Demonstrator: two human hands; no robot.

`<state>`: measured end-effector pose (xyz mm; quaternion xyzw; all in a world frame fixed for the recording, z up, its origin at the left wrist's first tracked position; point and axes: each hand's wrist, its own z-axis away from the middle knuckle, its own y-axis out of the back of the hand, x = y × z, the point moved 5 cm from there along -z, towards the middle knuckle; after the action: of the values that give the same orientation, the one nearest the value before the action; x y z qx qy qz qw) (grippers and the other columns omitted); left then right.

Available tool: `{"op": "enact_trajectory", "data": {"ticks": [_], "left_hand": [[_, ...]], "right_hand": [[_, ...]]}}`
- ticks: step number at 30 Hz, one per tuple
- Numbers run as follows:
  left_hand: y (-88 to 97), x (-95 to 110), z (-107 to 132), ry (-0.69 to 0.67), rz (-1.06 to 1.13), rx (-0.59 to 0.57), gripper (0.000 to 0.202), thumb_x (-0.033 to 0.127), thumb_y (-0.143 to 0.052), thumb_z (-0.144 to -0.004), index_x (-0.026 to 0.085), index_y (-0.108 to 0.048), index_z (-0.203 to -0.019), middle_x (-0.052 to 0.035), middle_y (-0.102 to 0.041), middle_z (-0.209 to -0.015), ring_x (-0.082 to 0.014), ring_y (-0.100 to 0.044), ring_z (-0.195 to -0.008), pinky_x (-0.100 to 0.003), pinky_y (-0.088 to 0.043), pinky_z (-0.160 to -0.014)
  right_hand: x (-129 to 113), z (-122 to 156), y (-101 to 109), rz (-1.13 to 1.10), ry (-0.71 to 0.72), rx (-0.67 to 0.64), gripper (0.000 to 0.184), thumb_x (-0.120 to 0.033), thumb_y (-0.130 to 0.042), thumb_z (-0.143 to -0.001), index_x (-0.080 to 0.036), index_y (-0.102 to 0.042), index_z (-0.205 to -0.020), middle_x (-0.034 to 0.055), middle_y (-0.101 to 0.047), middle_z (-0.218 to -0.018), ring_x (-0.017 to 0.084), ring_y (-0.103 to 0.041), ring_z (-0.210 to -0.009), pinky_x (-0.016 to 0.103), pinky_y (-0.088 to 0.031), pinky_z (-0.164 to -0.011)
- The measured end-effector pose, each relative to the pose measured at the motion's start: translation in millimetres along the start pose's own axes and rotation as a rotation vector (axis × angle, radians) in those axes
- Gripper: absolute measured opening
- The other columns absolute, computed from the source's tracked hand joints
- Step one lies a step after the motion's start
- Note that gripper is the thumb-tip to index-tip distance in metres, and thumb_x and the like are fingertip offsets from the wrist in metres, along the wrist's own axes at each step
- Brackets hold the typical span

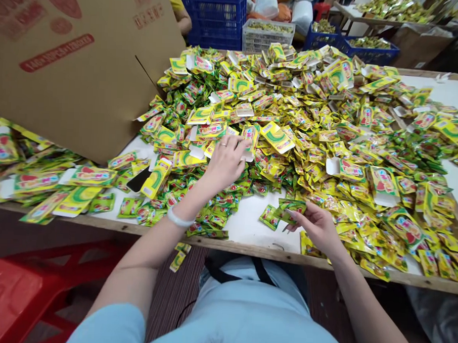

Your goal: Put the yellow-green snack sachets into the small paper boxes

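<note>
A large heap of small yellow-green sachets (310, 124) and flat yellow cartons covers the white table (245, 225). My left hand (227, 161) reaches into the heap, its fingers closed on a small flat carton (249, 139) at the near edge of the pile. My right hand (315, 226) sits near the table's front edge, pinching a small stack of green sachets (288, 210). A white bracelet is on my left wrist and a ring on a left finger.
A big brown cardboard box (78, 64) leans over the table's left side. More sachets and cartons (42, 183) lie under it. Blue crates (216, 17) and a white basket (267, 34) stand behind. A red stool (22, 289) is at lower left. One sachet (178, 258) hangs at the table's edge.
</note>
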<state>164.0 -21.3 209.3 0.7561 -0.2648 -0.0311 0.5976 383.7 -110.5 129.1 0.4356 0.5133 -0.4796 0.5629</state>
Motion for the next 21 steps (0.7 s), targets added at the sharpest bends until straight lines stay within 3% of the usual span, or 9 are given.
{"op": "enact_trajectory", "data": {"ticks": [2, 4, 6, 8, 11, 14, 18, 21], "left_hand": [[-6.7, -15, -27, -0.033, -0.125, 0.017, 0.051, 0.009, -0.052, -0.087, 0.013, -0.05, -0.138, -0.0177, -0.046, -0.146, -0.0351, -0.034, -0.142, -0.056, -0.026, -0.116], [-20.2, -24, -48, -0.096, -0.173, -0.009, 0.049, 0.009, -0.05, -0.088, 0.013, -0.051, -0.137, -0.0179, -0.048, -0.146, -0.0344, -0.037, -0.14, -0.057, -0.024, -0.116], [-30.5, -26, -59, -0.108, -0.134, -0.019, 0.042, 0.013, -0.045, -0.093, 0.012, -0.055, -0.134, -0.0186, -0.058, -0.136, -0.0319, -0.05, -0.128, -0.054, -0.032, -0.111], [-29.0, -23, -57, -0.041, -0.02, 0.061, 0.04, 0.016, -0.042, -0.096, 0.012, -0.057, -0.132, -0.017, -0.066, -0.121, -0.027, -0.06, -0.11, -0.046, -0.043, -0.1], [-13.5, -3, -30, 0.077, 0.265, 0.2, 0.045, 0.016, -0.051, -0.09, 0.014, -0.055, -0.135, -0.0066, -0.07, -0.09, -0.0186, -0.063, -0.081, -0.031, -0.049, -0.08], [-7.0, 22, 8, 0.14, 0.606, 0.113, 0.047, 0.014, -0.054, -0.086, 0.015, -0.058, -0.132, 0.0037, -0.057, -0.063, -0.0122, -0.053, -0.058, -0.023, -0.045, -0.062], [-7.9, 32, 47, 0.207, 0.86, -0.054, 0.036, 0.023, -0.057, -0.089, 0.015, -0.066, -0.123, 0.0037, -0.052, -0.063, -0.0109, -0.05, -0.058, -0.022, -0.043, -0.059], [-5.7, 24, 58, 0.228, 0.807, -0.059, 0.051, 0.038, -0.072, -0.082, 0.019, -0.064, -0.129, -0.0011, -0.058, -0.082, -0.0163, -0.057, -0.079, -0.029, -0.05, -0.076]], "right_hand": [[5, 2, 4, -0.02, -0.019, -0.039, 0.032, -0.046, -0.075, -0.081, -0.016, -0.065, -0.081, 0.0031, -0.072, -0.068, 0.016, -0.069, -0.053, 0.029, -0.061, -0.052], [10, 4, 4, -0.04, -0.025, -0.069, 0.029, -0.043, -0.074, -0.083, -0.015, -0.067, -0.088, 0.0056, -0.074, -0.077, 0.016, -0.07, -0.056, 0.03, -0.063, -0.054], [15, 7, 1, -0.053, -0.013, -0.079, 0.027, -0.04, -0.072, -0.084, -0.016, -0.069, -0.097, 0.01, -0.074, -0.101, 0.016, -0.072, -0.06, 0.032, -0.065, -0.057], [17, 9, -7, -0.001, 0.041, -0.074, 0.025, -0.037, -0.069, -0.088, -0.018, -0.07, -0.104, 0.0135, -0.066, -0.126, 0.017, -0.074, -0.073, 0.033, -0.066, -0.061], [10, 8, -27, 0.304, 0.237, -0.027, 0.02, -0.031, -0.062, -0.093, -0.021, -0.072, -0.107, 0.0153, -0.049, -0.148, 0.022, -0.072, -0.092, 0.034, -0.065, -0.073], [0, 4, -46, 0.685, 0.386, 0.029, 0.024, -0.021, -0.054, -0.096, -0.022, -0.07, -0.114, 0.0196, -0.037, -0.156, 0.023, -0.073, -0.087, 0.04, -0.062, -0.077], [-11, 3, -52, 0.812, 0.495, -0.014, 0.028, -0.017, -0.046, -0.097, -0.021, -0.066, -0.118, 0.0201, -0.057, -0.137, 0.032, -0.068, -0.109, 0.045, -0.06, -0.084], [-18, 12, -49, 0.646, 0.502, -0.105, 0.025, -0.021, -0.051, -0.098, -0.024, -0.065, -0.118, 0.0141, -0.066, -0.121, 0.027, -0.066, -0.112, 0.042, -0.058, -0.091]]}}
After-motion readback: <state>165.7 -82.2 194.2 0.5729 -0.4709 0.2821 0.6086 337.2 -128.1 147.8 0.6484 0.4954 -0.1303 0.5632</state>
